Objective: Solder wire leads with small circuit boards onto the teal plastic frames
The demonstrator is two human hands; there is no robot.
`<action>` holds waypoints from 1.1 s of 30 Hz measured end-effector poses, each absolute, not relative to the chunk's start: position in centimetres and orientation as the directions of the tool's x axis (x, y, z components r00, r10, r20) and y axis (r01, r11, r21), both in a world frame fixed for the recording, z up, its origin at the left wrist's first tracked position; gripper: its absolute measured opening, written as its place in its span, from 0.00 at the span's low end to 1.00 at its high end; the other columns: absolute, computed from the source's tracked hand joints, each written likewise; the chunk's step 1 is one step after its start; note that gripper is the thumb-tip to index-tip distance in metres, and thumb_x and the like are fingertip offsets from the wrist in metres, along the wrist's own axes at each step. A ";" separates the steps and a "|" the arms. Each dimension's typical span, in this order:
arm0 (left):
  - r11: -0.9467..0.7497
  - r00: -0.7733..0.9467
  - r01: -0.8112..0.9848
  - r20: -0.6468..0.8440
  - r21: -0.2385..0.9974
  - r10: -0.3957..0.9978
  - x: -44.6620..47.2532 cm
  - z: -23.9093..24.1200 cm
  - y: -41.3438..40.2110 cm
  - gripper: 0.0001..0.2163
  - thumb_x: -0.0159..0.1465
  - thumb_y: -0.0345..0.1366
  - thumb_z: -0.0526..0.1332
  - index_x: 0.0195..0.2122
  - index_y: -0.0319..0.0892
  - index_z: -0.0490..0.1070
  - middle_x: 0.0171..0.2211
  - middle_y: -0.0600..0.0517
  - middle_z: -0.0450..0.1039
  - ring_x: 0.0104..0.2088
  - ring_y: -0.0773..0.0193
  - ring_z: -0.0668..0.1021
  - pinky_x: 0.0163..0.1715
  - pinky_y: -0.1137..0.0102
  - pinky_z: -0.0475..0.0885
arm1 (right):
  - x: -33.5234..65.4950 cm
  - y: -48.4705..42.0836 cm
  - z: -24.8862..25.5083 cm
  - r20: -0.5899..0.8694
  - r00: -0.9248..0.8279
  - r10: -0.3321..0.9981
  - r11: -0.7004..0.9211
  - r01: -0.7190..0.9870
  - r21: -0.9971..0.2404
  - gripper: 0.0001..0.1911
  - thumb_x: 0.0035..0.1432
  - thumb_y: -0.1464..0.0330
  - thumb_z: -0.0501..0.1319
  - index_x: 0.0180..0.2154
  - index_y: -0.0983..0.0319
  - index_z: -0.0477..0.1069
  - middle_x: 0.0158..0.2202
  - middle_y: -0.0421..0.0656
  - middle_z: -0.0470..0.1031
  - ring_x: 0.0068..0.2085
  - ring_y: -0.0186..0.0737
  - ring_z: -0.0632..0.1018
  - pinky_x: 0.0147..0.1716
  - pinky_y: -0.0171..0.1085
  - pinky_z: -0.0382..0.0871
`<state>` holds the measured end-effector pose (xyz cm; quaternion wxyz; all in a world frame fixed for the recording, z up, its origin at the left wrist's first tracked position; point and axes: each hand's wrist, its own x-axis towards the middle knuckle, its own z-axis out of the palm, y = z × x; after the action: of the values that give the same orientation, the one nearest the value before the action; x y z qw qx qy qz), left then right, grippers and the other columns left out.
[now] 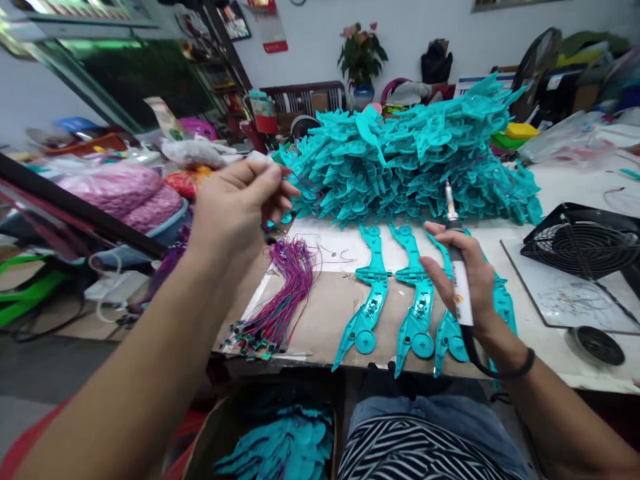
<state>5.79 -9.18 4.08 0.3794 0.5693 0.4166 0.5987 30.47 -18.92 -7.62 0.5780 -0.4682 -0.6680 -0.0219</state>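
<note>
My right hand (473, 277) is wrapped round a soldering iron (461, 287) with a white and black handle, its tip pointing up and away. Raised at the left, my left hand (237, 200) is closed in a pinch; what it holds, if anything, is too small to make out. Below it lies a bundle of thin red, blue and purple wires (290, 287) with small green boards at the near end. Several turquoise plastic parts (373, 293) are lined up on the table (320, 313), some partly hidden behind my right hand.
A large heap of turquoise parts (400, 160) stands at the back. On the right are a black fan (590, 240) and a round tin (597, 347). A box (205, 433) below the table edge holds more turquoise parts. Pink bagged pieces (120, 193) sit at left.
</note>
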 end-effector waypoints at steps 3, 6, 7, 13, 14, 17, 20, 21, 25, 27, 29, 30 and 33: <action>-0.193 0.120 -0.129 0.208 0.973 0.971 6.9 3.0 -11.5 0.08 0.63 0.25 0.61 0.26 0.36 0.73 0.21 0.51 0.73 0.17 0.73 0.69 0.14 0.78 0.56 | 28.1 -16.3 -7.0 0.748 0.080 0.659 0.651 0.438 -0.620 0.26 0.52 0.60 0.70 0.48 0.55 0.61 0.59 0.48 0.71 0.62 0.46 0.71 0.61 0.49 0.66; -0.052 0.258 -0.242 0.116 0.969 0.959 7.9 1.2 -12.9 0.06 0.57 0.32 0.69 0.28 0.36 0.74 0.21 0.53 0.72 0.16 0.76 0.66 0.13 0.80 0.53 | 25.7 -15.0 -6.9 0.588 0.025 0.808 0.580 0.135 -0.803 0.33 0.45 0.56 0.73 0.47 0.55 0.59 0.58 0.49 0.70 0.58 0.46 0.74 0.57 0.48 0.70; -0.010 0.285 -0.268 0.089 0.963 0.954 8.1 0.6 -13.3 0.08 0.55 0.34 0.71 0.29 0.37 0.75 0.20 0.55 0.71 0.15 0.76 0.64 0.13 0.80 0.52 | 25.1 -15.1 -7.0 0.513 -0.011 0.858 0.514 0.021 -0.858 0.32 0.45 0.55 0.73 0.45 0.55 0.58 0.54 0.48 0.73 0.51 0.44 0.79 0.51 0.46 0.75; 0.200 0.397 -0.320 -0.060 0.926 0.916 7.4 -3.1 -14.6 0.18 0.46 0.42 0.77 0.34 0.38 0.78 0.15 0.60 0.60 0.14 0.78 0.56 0.14 0.80 0.47 | 26.1 -19.2 -7.7 0.190 -0.152 0.970 0.140 -0.289 -0.947 0.19 0.55 0.61 0.66 0.41 0.56 0.58 0.26 0.33 0.74 0.17 0.26 0.65 0.15 0.29 0.59; 0.223 0.418 -0.318 -0.075 0.921 0.905 7.0 -3.7 -14.8 0.18 0.45 0.43 0.78 0.31 0.38 0.78 0.14 0.60 0.58 0.15 0.78 0.55 0.14 0.80 0.47 | 27.0 -19.9 -7.6 0.187 -0.158 0.970 0.140 -0.267 -0.953 0.18 0.56 0.62 0.66 0.41 0.57 0.59 0.25 0.33 0.74 0.17 0.26 0.65 0.15 0.29 0.57; 0.251 0.464 -0.256 -0.109 0.933 0.879 5.4 -5.7 -15.4 0.17 0.45 0.46 0.77 0.26 0.38 0.77 0.13 0.61 0.54 0.15 0.78 0.55 0.16 0.79 0.48 | 29.8 -20.9 -7.0 0.185 -0.199 0.962 0.172 -0.081 -0.982 0.14 0.58 0.63 0.64 0.40 0.58 0.61 0.25 0.35 0.74 0.19 0.28 0.67 0.17 0.29 0.57; 0.239 0.519 0.014 -0.211 0.971 0.829 3.9 -7.7 -15.7 0.18 0.48 0.48 0.75 0.26 0.37 0.79 0.15 0.57 0.61 0.17 0.75 0.60 0.17 0.78 0.52 | 31.8 -19.6 -6.5 0.253 -0.250 0.935 0.313 0.240 -0.919 0.08 0.59 0.66 0.63 0.38 0.59 0.64 0.26 0.37 0.74 0.26 0.31 0.73 0.26 0.31 0.64; 0.223 0.532 0.121 -0.253 0.967 0.808 3.6 -8.4 -15.7 0.17 0.48 0.48 0.74 0.27 0.37 0.79 0.16 0.54 0.65 0.18 0.73 0.63 0.18 0.77 0.54 | 32.0 -18.6 -6.5 0.292 -0.276 0.916 0.379 0.354 -0.855 0.07 0.59 0.67 0.62 0.38 0.59 0.65 0.28 0.38 0.74 0.29 0.32 0.74 0.29 0.32 0.65; 0.211 0.459 0.344 -0.360 0.915 0.812 4.1 -11.1 -15.3 0.16 0.47 0.48 0.71 0.26 0.38 0.79 0.20 0.52 0.71 0.22 0.68 0.69 0.21 0.75 0.61 | 30.5 -12.2 -8.3 0.349 -0.436 0.829 0.557 0.692 -0.459 0.05 0.60 0.72 0.57 0.38 0.59 0.70 0.33 0.42 0.73 0.35 0.38 0.71 0.35 0.37 0.62; 0.254 0.349 0.334 -0.370 0.908 0.861 5.0 -12.5 -15.0 0.17 0.46 0.49 0.70 0.25 0.39 0.77 0.18 0.54 0.68 0.20 0.69 0.66 0.19 0.75 0.58 | 29.0 -9.1 -9.9 0.311 -0.512 0.801 0.597 0.723 -0.348 0.08 0.60 0.74 0.55 0.38 0.59 0.71 0.32 0.43 0.71 0.37 0.41 0.70 0.38 0.39 0.62; 0.294 0.256 0.276 -0.365 0.915 0.895 5.9 -13.7 -14.7 0.18 0.44 0.50 0.70 0.23 0.39 0.74 0.17 0.56 0.65 0.18 0.72 0.63 0.18 0.76 0.54 | 27.8 -7.4 -11.5 0.297 -0.553 0.778 0.627 0.708 -0.325 0.09 0.59 0.75 0.54 0.37 0.59 0.71 0.33 0.44 0.72 0.41 0.43 0.71 0.43 0.41 0.62; 0.312 0.229 0.238 -0.366 0.920 0.902 6.3 -14.3 -14.6 0.18 0.43 0.50 0.70 0.22 0.39 0.74 0.17 0.57 0.65 0.18 0.72 0.61 0.18 0.76 0.53 | 27.4 -7.2 -12.3 0.312 -0.543 0.779 0.626 0.699 -0.346 0.09 0.57 0.75 0.55 0.37 0.59 0.70 0.35 0.44 0.73 0.42 0.44 0.71 0.45 0.42 0.63; 0.369 0.200 0.135 -0.390 0.920 0.899 6.9 -15.4 -14.4 0.20 0.40 0.51 0.72 0.23 0.38 0.73 0.17 0.57 0.66 0.19 0.73 0.61 0.19 0.76 0.53 | 27.0 -9.3 -14.1 0.392 -0.417 0.820 0.571 0.627 -0.529 0.09 0.55 0.76 0.55 0.38 0.60 0.67 0.38 0.44 0.74 0.42 0.42 0.74 0.44 0.41 0.66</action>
<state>6.86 -14.41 -15.40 0.6167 0.4686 0.5515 0.3099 26.95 -9.30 -14.14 0.3171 -0.4372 -0.8277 0.1523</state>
